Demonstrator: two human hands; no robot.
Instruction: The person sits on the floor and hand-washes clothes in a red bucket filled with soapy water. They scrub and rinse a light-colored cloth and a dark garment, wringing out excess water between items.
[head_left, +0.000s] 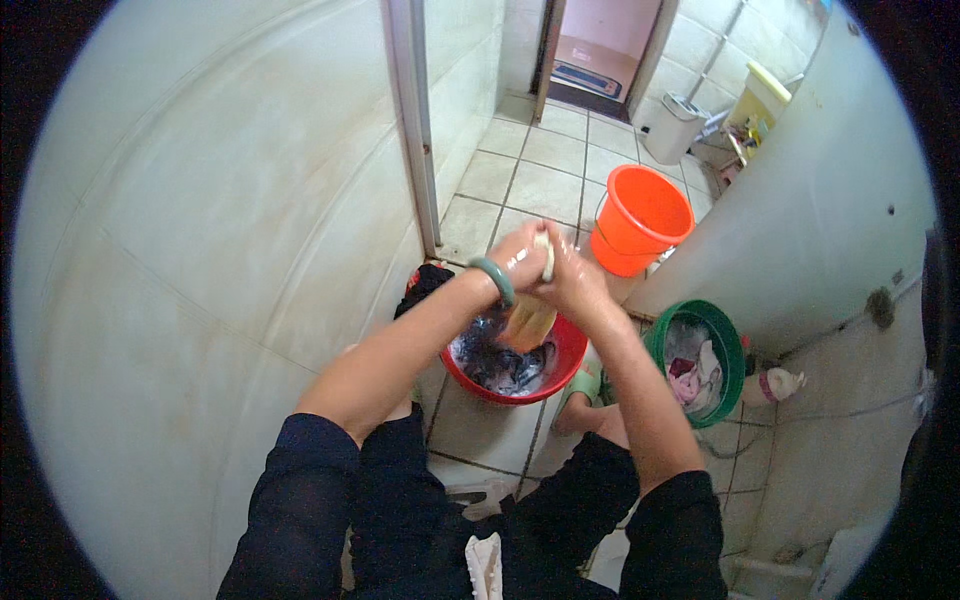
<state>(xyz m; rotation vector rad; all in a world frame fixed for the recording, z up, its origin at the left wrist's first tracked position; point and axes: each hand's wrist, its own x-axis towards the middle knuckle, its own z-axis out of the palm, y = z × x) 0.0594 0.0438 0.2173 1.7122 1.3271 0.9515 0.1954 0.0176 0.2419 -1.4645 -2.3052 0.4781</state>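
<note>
My left hand (521, 253), with a green bangle (491, 279) at its wrist, and my right hand (574, 276) meet above a red basin (517, 399). Between them is a small whitish cloth or similar piece (547, 259), pressed by both hands; part of it is hidden by the fingers. Both hands look wet. Dark clothes (491, 364) lie in sudsy water in the basin. A yellowish-brown washboard or similar flat piece (531, 326) stands tilted in the basin, just below the hands.
An orange bucket (631, 225) stands beyond my right hand. To the right, a green basin (736, 367) holds pink and white clothes in water. A dark cloth bundle (424, 289) lies by the left wall. Farther back are a mop bucket (673, 135) and a doorway.
</note>
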